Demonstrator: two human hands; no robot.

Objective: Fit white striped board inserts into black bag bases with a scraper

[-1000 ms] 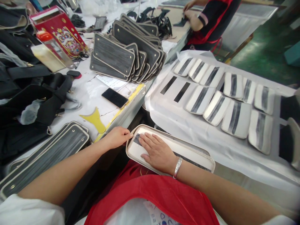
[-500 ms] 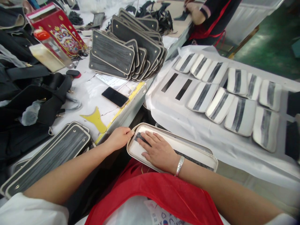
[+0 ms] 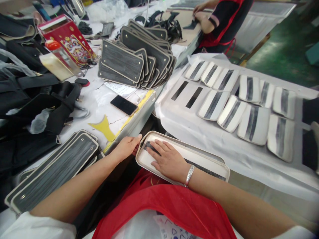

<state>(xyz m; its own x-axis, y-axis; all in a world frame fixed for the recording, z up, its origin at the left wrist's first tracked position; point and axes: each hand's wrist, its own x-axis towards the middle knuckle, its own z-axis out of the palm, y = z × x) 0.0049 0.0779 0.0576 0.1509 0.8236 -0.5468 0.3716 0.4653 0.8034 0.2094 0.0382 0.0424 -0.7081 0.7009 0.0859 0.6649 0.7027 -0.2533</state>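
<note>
A long cream-edged panel (image 3: 199, 157) with a white face and a dark centre strip lies across my lap. My right hand (image 3: 167, 159) rests flat on its left part, fingers stretched out over the dark strip. My left hand (image 3: 126, 147) grips the panel's left end, fingers curled round the rim. A silver bracelet (image 3: 189, 175) sits on my right wrist. A red apron (image 3: 159, 205) covers my lap under the panel.
Several dark panels are stacked at the table's near left (image 3: 54, 169) and piled at the back (image 3: 139, 56). A black phone (image 3: 124, 105) and a yellow template (image 3: 104, 127) lie between. White panels (image 3: 231, 113) dry on a sheet (image 3: 194, 132). Another person (image 3: 219, 23) works at the back.
My hands have stayed on the panel; the left hand's fingers shifted slightly on the end rim. The camera view tilted a little.
</note>
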